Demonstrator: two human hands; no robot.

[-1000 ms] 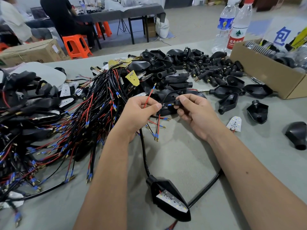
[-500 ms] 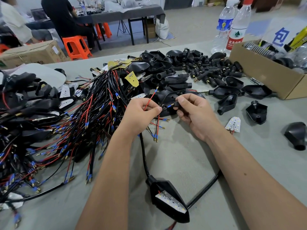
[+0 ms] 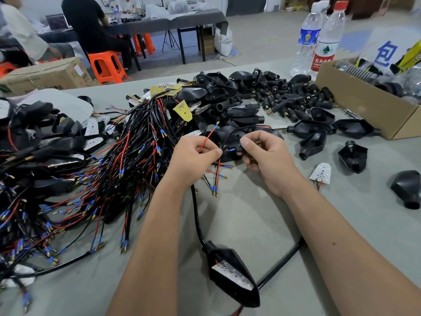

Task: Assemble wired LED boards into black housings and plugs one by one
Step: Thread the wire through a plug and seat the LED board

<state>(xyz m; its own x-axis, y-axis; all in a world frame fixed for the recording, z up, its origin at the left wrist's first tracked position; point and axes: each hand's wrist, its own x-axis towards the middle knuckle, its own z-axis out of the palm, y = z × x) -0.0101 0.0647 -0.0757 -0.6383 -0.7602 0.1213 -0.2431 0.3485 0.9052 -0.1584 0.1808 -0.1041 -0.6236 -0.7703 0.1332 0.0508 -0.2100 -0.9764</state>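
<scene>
I am pinching a red wire (image 3: 206,140) between the thumb and curled fingers of my left hand (image 3: 193,159), its gold tip pointing up and away from me. My right hand (image 3: 265,156) is curling round a small black plug (image 3: 239,149), with a blue-sleeved wire end sitting right at its mouth; whether that end is already inside, I cannot tell. The two hands are hovering close together above the table (image 3: 250,224), not touching each other.

A black cable (image 3: 197,215) is running down from under my left hand to a finished black housing (image 3: 232,279), which is lying near the table's front edge between my forearms with its white LED board facing up. A second stretch of cable is passing under my right forearm.

To my left, a thick tangle of wired boards (image 3: 91,179) is crowding the table almost to my left arm. Beyond my hands, a heap of empty housings and plugs (image 3: 250,99) is filling the far side. To the right, a loose LED board (image 3: 320,174) is lying just beside my right wrist, with a few single housings (image 3: 353,156) scattered past it and a cardboard box (image 3: 364,106) at the right edge, two water bottles (image 3: 319,37) behind it. The bare grey patch is lying between and just right of my forearms.
</scene>
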